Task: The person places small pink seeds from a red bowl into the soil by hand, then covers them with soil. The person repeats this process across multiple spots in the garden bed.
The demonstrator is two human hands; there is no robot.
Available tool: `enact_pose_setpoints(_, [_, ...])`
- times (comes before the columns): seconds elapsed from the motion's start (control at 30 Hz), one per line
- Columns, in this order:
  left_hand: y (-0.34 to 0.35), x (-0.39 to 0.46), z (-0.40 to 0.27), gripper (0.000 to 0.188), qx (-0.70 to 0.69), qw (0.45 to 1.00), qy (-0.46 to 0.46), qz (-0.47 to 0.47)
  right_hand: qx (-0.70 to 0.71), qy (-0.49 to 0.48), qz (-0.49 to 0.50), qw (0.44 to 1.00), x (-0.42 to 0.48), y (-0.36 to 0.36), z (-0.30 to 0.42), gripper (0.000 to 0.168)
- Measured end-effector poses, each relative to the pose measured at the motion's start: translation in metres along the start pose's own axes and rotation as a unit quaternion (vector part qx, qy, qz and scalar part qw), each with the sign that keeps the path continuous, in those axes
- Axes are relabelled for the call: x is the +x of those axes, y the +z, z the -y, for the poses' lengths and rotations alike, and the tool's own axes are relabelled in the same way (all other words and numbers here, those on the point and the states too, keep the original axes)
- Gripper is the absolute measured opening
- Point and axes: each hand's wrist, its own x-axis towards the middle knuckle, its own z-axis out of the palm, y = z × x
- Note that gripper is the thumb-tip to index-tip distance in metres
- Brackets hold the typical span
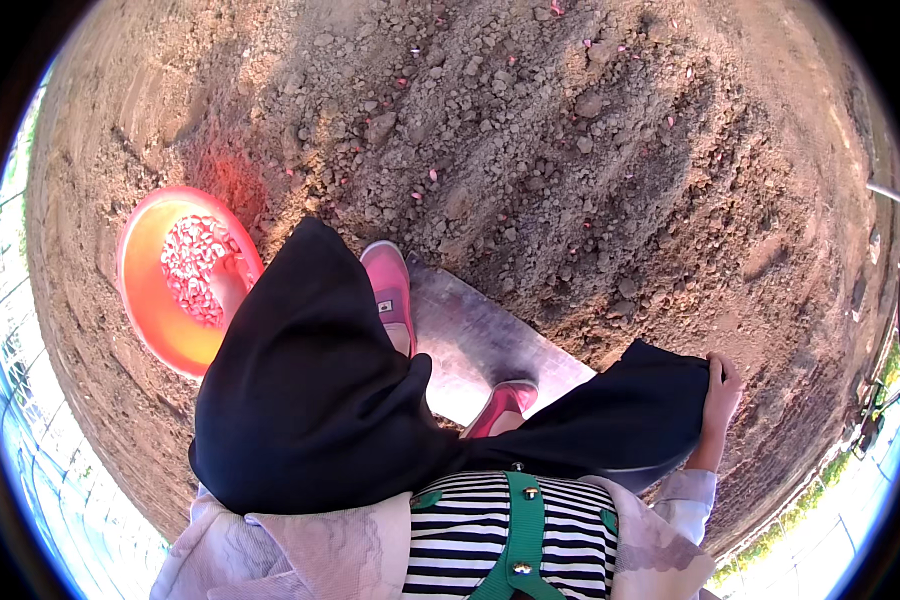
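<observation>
At the left, a red-orange plastic basin [145, 296] sits on the soil with many pinkish seeds [193, 255] in it. My left hand [230, 283] reaches down into the basin among the seeds. Its fingers are partly hidden, so their closure and any contents do not show. Off to the right, the fingers of my right hand [721, 388] curl over the edge of my loose black garment [645, 405], gripping the cloth beside my knee. Between my legs, a flat greyish board [480, 330] lies on the ground beneath my pink shoes [387, 277].
Loose, lumpy soil [495, 150] spreads ahead, with small clods and a few scattered pink seeds [433, 175]. Wire fencing [19, 360] runs along the left rim. A pale rod [888, 193] shows at the far right rim.
</observation>
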Motion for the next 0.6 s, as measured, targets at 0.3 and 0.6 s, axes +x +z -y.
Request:
enact_pose_setpoints(0.3, [-0.038,0.003,-0.049,0.013,-0.644,0.758,0.016,0.103,0.007,0.014,-0.001,1.000,-0.007,-0.005,0.004,0.023])
enact_pose_setpoints(0.6, [-0.049,-0.137,-0.244,0.010,-0.692,0.346,0.049,0.632,0.023,0.030,-0.003,0.999,-0.011,-0.004,-0.002,0.024])
